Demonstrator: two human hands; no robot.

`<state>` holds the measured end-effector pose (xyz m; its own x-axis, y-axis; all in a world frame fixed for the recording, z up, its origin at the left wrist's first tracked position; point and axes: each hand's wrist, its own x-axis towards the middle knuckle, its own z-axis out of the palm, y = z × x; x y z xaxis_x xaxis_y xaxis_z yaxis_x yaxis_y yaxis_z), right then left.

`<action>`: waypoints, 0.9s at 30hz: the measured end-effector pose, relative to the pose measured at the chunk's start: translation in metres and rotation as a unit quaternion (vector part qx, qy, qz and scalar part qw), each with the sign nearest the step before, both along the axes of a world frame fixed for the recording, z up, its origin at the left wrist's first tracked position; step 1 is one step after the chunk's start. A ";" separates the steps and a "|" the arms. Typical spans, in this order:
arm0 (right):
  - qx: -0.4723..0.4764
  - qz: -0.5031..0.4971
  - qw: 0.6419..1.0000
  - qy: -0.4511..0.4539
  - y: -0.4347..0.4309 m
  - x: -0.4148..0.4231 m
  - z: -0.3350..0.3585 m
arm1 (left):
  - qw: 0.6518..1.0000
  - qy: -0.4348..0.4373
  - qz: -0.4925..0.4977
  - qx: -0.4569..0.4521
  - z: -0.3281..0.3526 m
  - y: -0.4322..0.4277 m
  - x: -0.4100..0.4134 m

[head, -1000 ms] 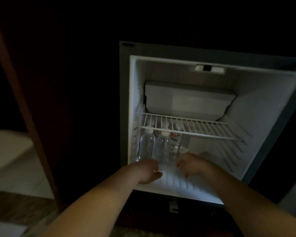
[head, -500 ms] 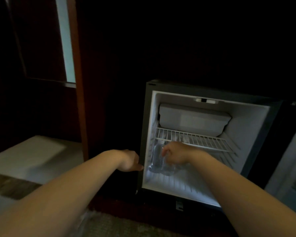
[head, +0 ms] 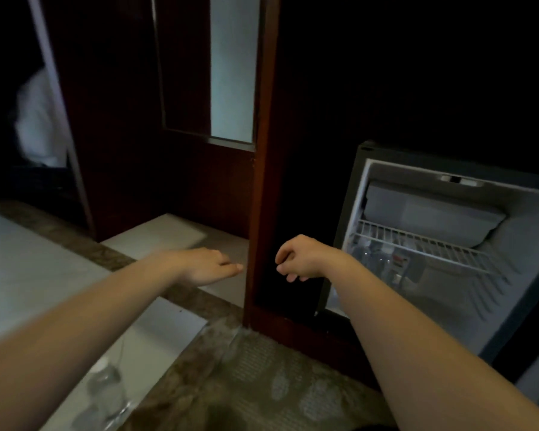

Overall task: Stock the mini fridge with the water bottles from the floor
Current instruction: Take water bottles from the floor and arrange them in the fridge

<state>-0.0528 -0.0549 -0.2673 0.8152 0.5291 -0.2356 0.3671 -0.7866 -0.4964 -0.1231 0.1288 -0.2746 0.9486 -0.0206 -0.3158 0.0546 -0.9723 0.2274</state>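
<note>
Held left hand (head: 210, 265) flat, fingers straight, empty; right hand (head: 302, 259) loosely curled, empty, beside open fridge (head: 525, 248).

Floor (head: 28, 275) and fridge (head: 511, 306), each carrying water.

The floor is pale tile, edged by a marbled brown border (head: 181, 377) that meets patterned carpet (head: 277, 384). A clear bottle (head: 106, 387), badly blurred, is on the tile at lower left. Inside the open fridge, bottles (head: 377, 259) stand at the left of its bottom, under the wire shelf (head: 417, 244).
</note>
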 end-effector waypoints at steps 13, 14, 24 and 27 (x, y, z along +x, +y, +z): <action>0.018 0.105 0.985 0.135 0.115 -0.117 -0.115 | 0.990 0.044 0.119 -0.057 -0.095 0.097 -0.157; 0.013 0.114 0.983 0.146 0.121 -0.126 -0.125 | 0.989 0.049 0.129 -0.061 -0.105 0.103 -0.168; -0.009 0.205 0.960 0.190 0.149 -0.203 -0.195 | 0.962 0.152 0.166 -0.153 -0.208 0.119 -0.263; -0.019 0.257 0.953 0.157 0.153 -0.219 -0.203 | 0.949 0.146 0.165 -0.226 -0.233 0.109 -0.279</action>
<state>-0.2713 0.0976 -0.4703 0.3361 0.8260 -0.4526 0.5471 -0.5623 -0.6200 -0.4020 0.2377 -0.5078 0.8004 0.0664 -0.5958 0.4636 -0.6985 0.5451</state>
